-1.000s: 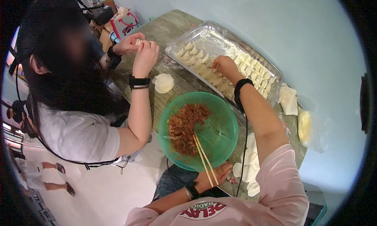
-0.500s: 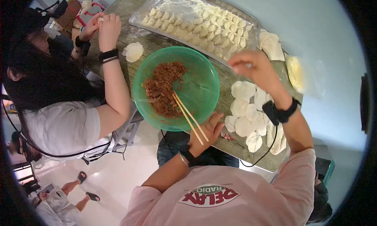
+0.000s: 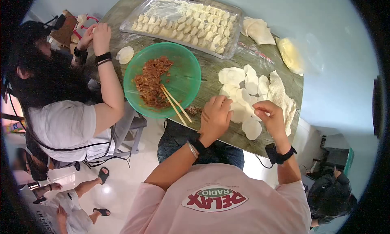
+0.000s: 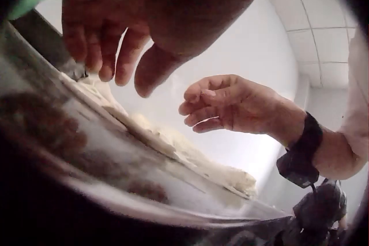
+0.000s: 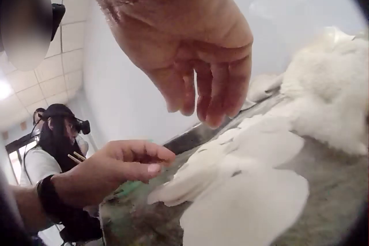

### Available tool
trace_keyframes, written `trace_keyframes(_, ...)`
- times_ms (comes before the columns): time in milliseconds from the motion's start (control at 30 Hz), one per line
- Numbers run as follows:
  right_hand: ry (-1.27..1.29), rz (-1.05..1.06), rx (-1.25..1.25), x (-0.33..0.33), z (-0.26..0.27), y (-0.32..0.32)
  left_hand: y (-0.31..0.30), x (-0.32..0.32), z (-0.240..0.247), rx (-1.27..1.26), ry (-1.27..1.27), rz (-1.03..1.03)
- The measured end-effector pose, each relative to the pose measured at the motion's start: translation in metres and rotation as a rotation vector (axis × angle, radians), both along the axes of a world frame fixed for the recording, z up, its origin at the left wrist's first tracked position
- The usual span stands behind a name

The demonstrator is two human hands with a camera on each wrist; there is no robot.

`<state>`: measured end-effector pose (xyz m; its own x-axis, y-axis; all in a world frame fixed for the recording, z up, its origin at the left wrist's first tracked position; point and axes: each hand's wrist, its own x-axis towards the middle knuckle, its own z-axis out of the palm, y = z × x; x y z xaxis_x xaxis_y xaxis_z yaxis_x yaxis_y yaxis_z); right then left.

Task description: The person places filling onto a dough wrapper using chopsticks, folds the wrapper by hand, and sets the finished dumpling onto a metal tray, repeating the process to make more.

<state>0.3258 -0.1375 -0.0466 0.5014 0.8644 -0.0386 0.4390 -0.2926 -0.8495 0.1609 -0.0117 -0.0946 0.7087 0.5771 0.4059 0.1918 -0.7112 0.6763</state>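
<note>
Round white dumpling wrappers [image 3: 233,76] lie overlapping on the wooden table. My left hand [image 3: 216,117] is at their near left edge, fingers relaxed and holding nothing. Over their right side hovers my right hand [image 3: 271,116], its fingers loosely bent; the right wrist view shows nothing between those fingers [image 5: 216,104]. To the left stands a green bowl [image 3: 195,61] of reddish-brown filling [image 3: 152,83], with a pair of chopsticks [image 3: 176,106] leaning out over its near rim. Behind it, a metal tray [image 3: 231,53] carries rows of folded dumplings [image 3: 195,24].
A knobbly white cloth [image 3: 280,93] lies right of the wrappers. Farther back are a folded pale cloth [image 3: 258,30] and a yellowish bag [image 3: 290,55] by the wall. Another person [image 3: 65,124] sits at the left, near a small wrapper stack [image 3: 125,55].
My right hand has drawn back from the dumplings on the tray to above the wrappers. My left hand has moved from beside the bowl to the wrappers' edge. The head view has shifted.
</note>
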Motion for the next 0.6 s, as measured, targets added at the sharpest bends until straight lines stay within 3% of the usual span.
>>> trace_keyframes(67, 0.028, -0.070, -0.011, 0.001, -0.005, -0.019, -0.001, 0.009, 0.001, -0.017, 0.012, -0.020)
trace_keyframes(133, -0.268, -0.257, 0.097, 0.005, -0.007, -0.037, -0.007, 0.014, 0.001, -0.038, 0.025, -0.046)
trace_keyframes(267, -0.423, -0.591, 0.155, 0.050, -0.026, -0.071, -0.027, 0.019, 0.008, -0.111, 0.013, -0.140)
trace_keyframes(400, -0.257, -0.641, 0.052, 0.104, -0.062, -0.095, -0.060, 0.025, 0.007, -0.136, 0.100, -0.399)
trace_keyframes(467, -0.272, -0.480, -0.133, 0.113, -0.062, -0.091, -0.068, 0.028, 0.004, -0.122, 0.105, -0.396)
trace_keyframes(600, -0.490, -0.503, -0.089, 0.125, -0.065, -0.076, -0.064, 0.029, 0.002, -0.107, 0.067, -0.328)
